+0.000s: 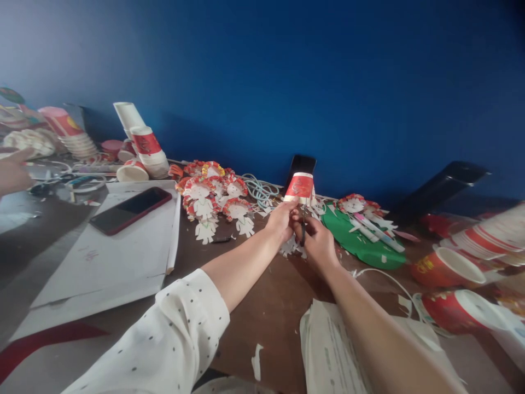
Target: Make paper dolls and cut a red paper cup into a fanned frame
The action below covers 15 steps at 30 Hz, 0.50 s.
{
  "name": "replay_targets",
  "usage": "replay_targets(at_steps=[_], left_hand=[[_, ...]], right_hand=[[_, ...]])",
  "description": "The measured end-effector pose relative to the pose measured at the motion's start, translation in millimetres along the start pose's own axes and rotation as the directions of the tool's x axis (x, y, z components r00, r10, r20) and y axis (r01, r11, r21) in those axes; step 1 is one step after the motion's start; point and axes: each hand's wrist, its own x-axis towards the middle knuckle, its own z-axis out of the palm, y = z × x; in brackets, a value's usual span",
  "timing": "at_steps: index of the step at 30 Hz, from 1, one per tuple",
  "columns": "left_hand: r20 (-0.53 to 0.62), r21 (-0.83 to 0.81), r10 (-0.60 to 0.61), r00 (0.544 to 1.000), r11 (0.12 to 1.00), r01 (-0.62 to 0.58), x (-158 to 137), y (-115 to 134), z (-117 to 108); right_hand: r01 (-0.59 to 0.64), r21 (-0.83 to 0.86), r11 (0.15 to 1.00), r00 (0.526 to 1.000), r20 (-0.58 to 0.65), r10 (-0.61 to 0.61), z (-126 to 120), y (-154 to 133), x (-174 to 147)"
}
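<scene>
My left hand (283,220) is closed on a red and white paper cup (301,186), held up in front of a dark phone at the wall. Close beside it, my right hand (318,241) is wrapped round a pair of scissors (303,232); the dark handle shows at the fingers and the blades meet the cup's lower edge. White paper scraps (292,247) lie under both hands. To the left is a pile of cut paper figures (213,197) with red and white curled tops.
A phone (131,210) rests on a white box lid (102,262) at left. Stacked paper cups (148,150) stand behind it. A green disc (361,241) holds markers (379,232). More cups (459,266) lie at right. Another person's hand (14,172) shows at far left.
</scene>
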Motion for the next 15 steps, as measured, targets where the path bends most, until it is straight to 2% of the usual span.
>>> replay_targets(at_steps=[10,15], left_hand=[[-0.005,-0.012,-0.029,1.0,1.0,0.029,-1.1,-3.9,-0.7],[-0.068,0.001,-0.03,0.997,1.0,0.03,-2.2,-5.2,0.2]], right_hand=[[-0.013,-0.01,1.0,1.0,0.026,0.013,-0.5,2.7,-0.5],[0.009,-0.035,0.999,1.0,0.021,-0.008,0.7,2.3,-1.3]])
